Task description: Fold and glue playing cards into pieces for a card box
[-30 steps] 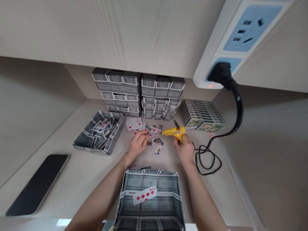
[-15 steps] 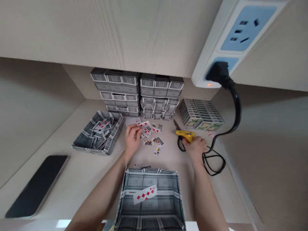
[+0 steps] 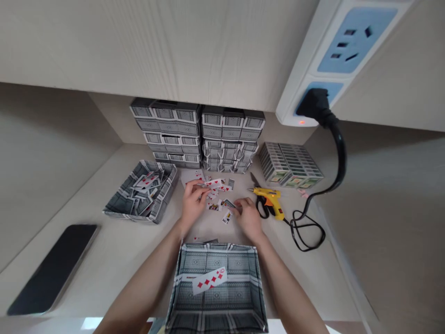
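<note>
My left hand (image 3: pixel 193 202) pinches a red-suited playing card (image 3: pixel 213 183) above several loose cards on the table. The fingers of my right hand (image 3: pixel 248 216) are closed on the edge of a patterned card piece (image 3: pixel 228 203). A king card (image 3: pixel 227 217) lies just below that piece. Close to me stands an open box made of cards (image 3: pixel 217 304), with a diamond card (image 3: pixel 209 280) inside it. The yellow glue gun (image 3: pixel 273 201) rests on the table to the right of my right hand, over black-handled scissors (image 3: pixel 261 207).
A card tray (image 3: pixel 162 204) full of card pieces sits at the left, near a black phone (image 3: pixel 54 269). Stacked card boxes (image 3: pixel 174 125) and card packs (image 3: pixel 290 162) stand behind. A power strip (image 3: pixel 313 74) hangs at upper right; its cable (image 3: pixel 342 157) loops down.
My right hand has let go of the glue gun and moved left to a card piece. My left hand has moved slightly, bringing its card lower and to the right.
</note>
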`<state>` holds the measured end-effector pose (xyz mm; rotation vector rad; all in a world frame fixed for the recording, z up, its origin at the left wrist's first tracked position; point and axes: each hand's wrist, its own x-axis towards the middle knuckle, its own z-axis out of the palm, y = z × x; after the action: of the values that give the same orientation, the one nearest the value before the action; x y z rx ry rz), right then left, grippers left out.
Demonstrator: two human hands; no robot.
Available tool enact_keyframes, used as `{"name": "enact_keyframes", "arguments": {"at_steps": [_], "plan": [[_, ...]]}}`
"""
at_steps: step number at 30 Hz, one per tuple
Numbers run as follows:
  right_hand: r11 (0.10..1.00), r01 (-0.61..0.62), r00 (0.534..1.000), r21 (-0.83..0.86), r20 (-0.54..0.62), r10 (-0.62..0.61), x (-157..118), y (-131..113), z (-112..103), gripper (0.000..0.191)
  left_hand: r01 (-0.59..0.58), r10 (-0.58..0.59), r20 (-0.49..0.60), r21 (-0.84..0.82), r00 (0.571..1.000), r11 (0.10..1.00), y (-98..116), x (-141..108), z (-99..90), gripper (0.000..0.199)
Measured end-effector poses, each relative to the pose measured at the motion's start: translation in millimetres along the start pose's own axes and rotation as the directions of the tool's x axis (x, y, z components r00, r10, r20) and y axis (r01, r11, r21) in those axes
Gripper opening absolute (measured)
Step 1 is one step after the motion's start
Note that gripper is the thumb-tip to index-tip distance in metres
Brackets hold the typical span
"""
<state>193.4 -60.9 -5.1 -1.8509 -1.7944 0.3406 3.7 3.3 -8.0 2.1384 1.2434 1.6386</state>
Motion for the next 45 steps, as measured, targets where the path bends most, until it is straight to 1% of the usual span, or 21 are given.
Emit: {"name": "enact_keyframes", "arguments": {"at_steps": [3, 6, 9, 11, 13, 15, 18, 21, 24, 28, 32, 34, 35, 38, 41, 45], "plan": [[0.997, -0.040, 0.999, 0.067, 0.007, 0.039, 3, 6, 3, 0.015, 0.003, -0.002, 0.046, -0.019, 0.999, 1.000, 0, -1, 0.8, 0.007], [0.994, -0.040, 0.999, 0.104, 0.015, 0.038, 4, 10, 2, 0.010, 0.017, -0.014, 0.105, -0.027, 0.994, 0.999, -1, -1, 1.4, 0.008], [0.982, -0.081, 0.997, 0.171, 0.028, 0.077, 4, 10, 0, 0.012, 0.024, -0.020, 0.145, -0.028, 0.989, 0.999, -1, -1, 1.9, 0.008], [0.970, -0.103, 0.995, 0.218, 0.038, 0.097, 4, 9, -1, 0.012, 0.027, -0.023, 0.155, -0.025, 0.988, 0.999, -1, -1, 2.0, 0.008], [0.965, -0.097, 0.995, 0.243, 0.040, 0.089, 5, 8, -2, 0.010, 0.029, -0.026, 0.158, -0.021, 0.987, 0.999, -1, -1, 2.0, 0.009], [0.966, -0.079, 0.997, 0.247, 0.017, 0.077, 5, 8, -3, 0.013, 0.029, -0.026, 0.151, -0.017, 0.988, 0.999, -1, 0, 2.0, 0.009], [0.976, -0.056, 0.998, 0.212, -0.024, 0.062, 6, 8, -1, 0.021, 0.027, -0.025, 0.149, -0.012, 0.989, 1.000, -1, 0, 2.1, 0.008], [0.984, -0.059, 0.998, 0.166, -0.019, 0.063, 6, 7, 2, 0.016, 0.025, -0.023, 0.152, -0.012, 0.988, 1.000, 0, 0, 2.2, 0.008], [0.983, -0.098, 0.994, 0.155, -0.023, 0.103, 6, 7, 2, 0.014, 0.023, -0.021, 0.153, -0.010, 0.988, 1.000, 0, 0, 2.0, 0.008], [0.969, -0.134, 0.991, 0.207, 0.029, 0.131, 7, 8, -2, 0.010, 0.027, -0.026, 0.169, -0.002, 0.985, 1.000, -2, -1, 2.5, 0.009], [0.933, -0.157, 0.987, 0.324, 0.069, 0.142, 7, 10, -5, 0.010, 0.022, -0.021, 0.196, 0.001, 0.980, 1.000, -4, -1, 3.9, 0.008], [0.873, -0.190, 0.982, 0.449, 0.102, 0.161, 8, 9, -8, 0.014, 0.015, -0.016, 0.202, 0.005, 0.979, 1.000, -4, -1, 3.8, 0.008], [0.821, -0.220, 0.975, 0.527, 0.134, 0.176, 9, 9, -11, 0.017, 0.006, -0.007, 0.206, 0.003, 0.979, 1.000, -3, -1, 3.5, 0.008], [0.604, -0.322, 0.947, 0.729, 0.241, 0.215, 10, 4, -20, 0.025, -0.051, 0.055, 0.233, -0.024, 0.971, 0.998, 1, -1, 1.5, 0.010], [0.408, -0.371, 0.923, 0.834, 0.281, 0.263, 11, 0, -29, 0.029, -0.140, 0.138, 0.247, -0.011, 0.959, 0.990, 3, -2, -0.5, 0.014], [0.161, -0.405, 0.880, 0.900, 0.335, 0.338, 12, -2, -33, 0.028, -0.237, 0.214, 0.234, 0.073, 0.948, 0.969, 4, -5, -1.7, 0.016]]}}
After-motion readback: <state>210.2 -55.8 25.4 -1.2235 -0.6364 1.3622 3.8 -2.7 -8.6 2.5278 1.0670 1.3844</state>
